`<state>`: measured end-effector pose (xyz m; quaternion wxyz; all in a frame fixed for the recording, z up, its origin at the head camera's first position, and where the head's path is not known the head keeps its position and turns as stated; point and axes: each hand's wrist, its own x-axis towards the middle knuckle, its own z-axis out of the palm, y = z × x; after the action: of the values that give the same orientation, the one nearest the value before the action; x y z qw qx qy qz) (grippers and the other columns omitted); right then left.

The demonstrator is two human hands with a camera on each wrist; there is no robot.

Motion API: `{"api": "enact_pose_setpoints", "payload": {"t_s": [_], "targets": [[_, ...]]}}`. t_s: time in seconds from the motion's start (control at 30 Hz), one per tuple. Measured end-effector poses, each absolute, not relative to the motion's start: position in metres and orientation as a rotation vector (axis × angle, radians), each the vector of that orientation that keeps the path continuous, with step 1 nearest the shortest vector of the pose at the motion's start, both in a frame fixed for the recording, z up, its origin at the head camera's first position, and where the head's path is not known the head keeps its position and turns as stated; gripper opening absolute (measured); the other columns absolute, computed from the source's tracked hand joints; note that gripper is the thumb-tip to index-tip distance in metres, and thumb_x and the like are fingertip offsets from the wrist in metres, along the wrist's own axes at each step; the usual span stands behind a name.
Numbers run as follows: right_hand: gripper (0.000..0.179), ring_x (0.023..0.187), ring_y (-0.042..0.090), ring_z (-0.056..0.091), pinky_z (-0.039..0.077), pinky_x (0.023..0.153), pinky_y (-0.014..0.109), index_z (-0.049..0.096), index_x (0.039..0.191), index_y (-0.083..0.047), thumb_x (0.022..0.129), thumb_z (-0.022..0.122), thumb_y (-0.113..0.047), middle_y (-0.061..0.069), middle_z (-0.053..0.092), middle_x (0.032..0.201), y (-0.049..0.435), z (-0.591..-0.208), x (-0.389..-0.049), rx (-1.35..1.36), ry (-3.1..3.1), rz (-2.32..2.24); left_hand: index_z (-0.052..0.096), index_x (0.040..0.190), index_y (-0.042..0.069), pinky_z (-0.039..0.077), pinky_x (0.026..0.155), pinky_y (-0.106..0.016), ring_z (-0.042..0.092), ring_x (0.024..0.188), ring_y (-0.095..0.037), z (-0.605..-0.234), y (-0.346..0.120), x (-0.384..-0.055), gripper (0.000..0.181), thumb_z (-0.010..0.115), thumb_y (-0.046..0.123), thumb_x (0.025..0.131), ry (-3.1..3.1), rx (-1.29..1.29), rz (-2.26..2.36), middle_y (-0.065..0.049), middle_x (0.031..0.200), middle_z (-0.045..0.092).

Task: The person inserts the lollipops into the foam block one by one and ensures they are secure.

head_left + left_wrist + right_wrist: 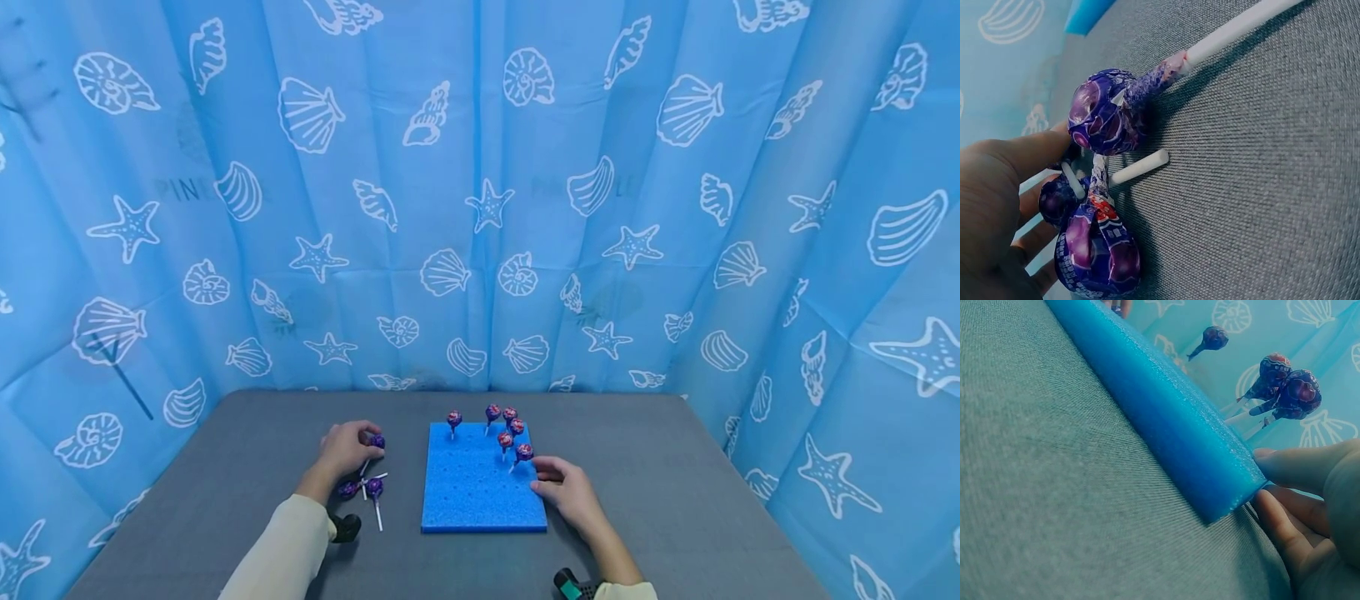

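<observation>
In the head view my left hand (347, 447) has its thumb and fingertips around the head of a purple-wrapped lollipop (377, 441) on the table. Nearer to me lie two more purple lollipops, one with its stick toward me (375, 486) and another (348, 489) beside it. My right hand (567, 489) holds the right edge of a blue foam board (472, 500), thumb and fingers at its rim. Upright in the board stand several lollipops with red and purple wrappers, such as one at the far left (454, 418) and one near my right fingers (524, 452).
The grey cloth-covered table (675, 508) spreads around the board. A blue curtain (480, 317) with white shells and starfish hangs behind it. Small holes dot the board's top. Dark devices sit at the left wrist (347, 527) and right wrist (572, 585).
</observation>
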<state>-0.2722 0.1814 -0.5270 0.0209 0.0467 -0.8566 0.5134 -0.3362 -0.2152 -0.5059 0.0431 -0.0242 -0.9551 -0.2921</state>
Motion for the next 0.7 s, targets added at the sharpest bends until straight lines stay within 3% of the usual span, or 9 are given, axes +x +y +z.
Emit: {"api": "enact_pose_setpoints", "payload": {"t_s": [0.5,0.7], "targets": [[0.032,0.103,0.027,0.062,0.051,0.088,0.043,0.064,0.122,-0.005,0.091,0.069,-0.011,0.01,0.065,0.115,0.182,-0.528,-0.272,0.176,-2.648,1.599,0.071,0.104,0.016,0.035,0.082,-0.05,0.056,0.087,-0.024,-0.497,-0.208,-0.332,0.021,0.076,0.021,0.085,-2.888,-0.069,-0.959,0.001,0.088,0.063],[0.032,0.103,0.026,0.062,0.051,0.087,0.042,0.064,0.121,-0.005,0.09,0.069,-0.011,0.009,0.065,0.115,0.182,-0.528,-0.272,0.19,-2.639,1.574,0.071,0.106,0.017,0.043,0.075,-0.041,0.055,0.084,-0.02,-0.491,-0.201,-0.334,0.022,0.076,0.022,0.086,-2.794,-0.128,-1.118,0.001,0.09,0.061]]}}
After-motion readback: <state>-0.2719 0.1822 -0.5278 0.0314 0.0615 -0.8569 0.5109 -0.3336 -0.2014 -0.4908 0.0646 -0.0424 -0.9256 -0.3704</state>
